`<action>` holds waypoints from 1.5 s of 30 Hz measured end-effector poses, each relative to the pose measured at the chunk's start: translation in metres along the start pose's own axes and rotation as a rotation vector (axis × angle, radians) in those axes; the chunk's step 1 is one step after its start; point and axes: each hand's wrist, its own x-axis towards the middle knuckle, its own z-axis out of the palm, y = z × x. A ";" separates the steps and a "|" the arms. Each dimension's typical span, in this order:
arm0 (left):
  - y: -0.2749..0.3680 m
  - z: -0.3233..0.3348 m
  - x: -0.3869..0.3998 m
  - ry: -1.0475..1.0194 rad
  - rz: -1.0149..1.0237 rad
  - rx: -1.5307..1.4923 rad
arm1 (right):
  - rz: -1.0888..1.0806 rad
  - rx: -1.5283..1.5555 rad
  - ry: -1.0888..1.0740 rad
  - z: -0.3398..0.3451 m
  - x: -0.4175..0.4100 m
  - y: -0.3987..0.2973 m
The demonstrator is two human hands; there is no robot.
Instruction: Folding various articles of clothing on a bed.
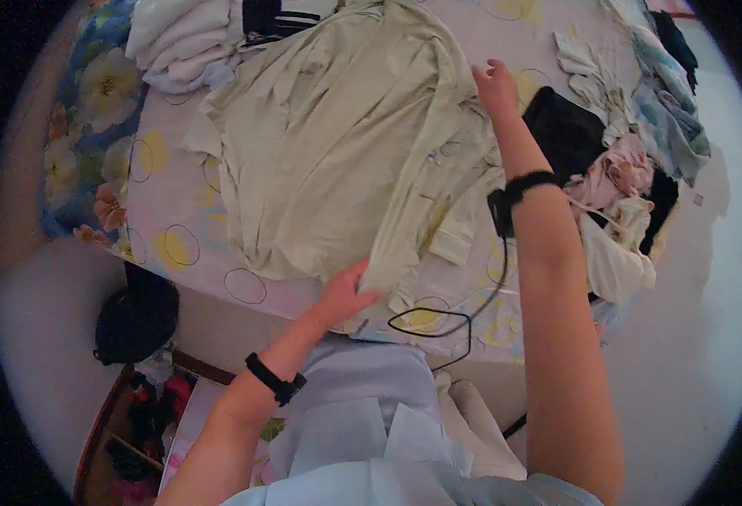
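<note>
A pale cream long-sleeved shirt (320,164) lies spread over a patterned bed sheet (181,278), its hem towards me. One cuff (453,243) shows at the shirt's right side. At the hem, my left hand (347,294) touches the fabric, thumb and fingers spread apart. Farther up on the right, my right hand (496,88) is just beside the shirt's edge, its fingers slightly bent and nothing visible in them. Both wrists wear black bands, and a thin black cable (502,278) hangs from the right one.
Folded white cloth (184,44) and a black garment with white stripes (279,22) are at the back left. On the right lie a black cloth (564,133), a pink garment (624,167) and a blue-grey cloth (671,120). A black bag-like object (137,322) is beside the bed.
</note>
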 end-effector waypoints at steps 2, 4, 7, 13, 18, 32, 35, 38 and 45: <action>0.009 -0.002 -0.013 -0.150 0.060 -0.098 | 0.143 -0.250 -0.280 0.018 0.006 -0.018; 0.027 -0.012 -0.027 -0.272 0.048 -0.033 | 0.057 -0.293 -0.376 0.018 0.007 -0.024; 0.051 -0.017 -0.054 -0.493 0.030 0.012 | 0.029 -0.199 -0.661 -0.003 0.015 -0.024; 0.084 -0.042 -0.035 -0.331 -0.171 0.025 | -0.214 -0.274 -0.485 -0.071 0.129 -0.038; -0.018 -0.099 0.064 0.467 -0.071 -0.083 | -0.477 -0.495 -0.355 -0.088 0.116 -0.022; 0.002 0.059 0.046 0.074 0.195 1.011 | 0.190 -0.335 -0.531 -0.040 -0.264 0.056; -0.030 0.068 0.057 0.129 0.149 1.107 | 0.548 0.322 -0.413 -0.047 -0.276 0.080; -0.023 0.066 0.056 0.141 0.034 0.923 | 0.800 0.689 -0.226 -0.105 -0.272 0.158; -0.019 0.064 0.029 0.237 0.149 0.672 | 0.795 1.043 0.034 -0.305 -0.180 0.129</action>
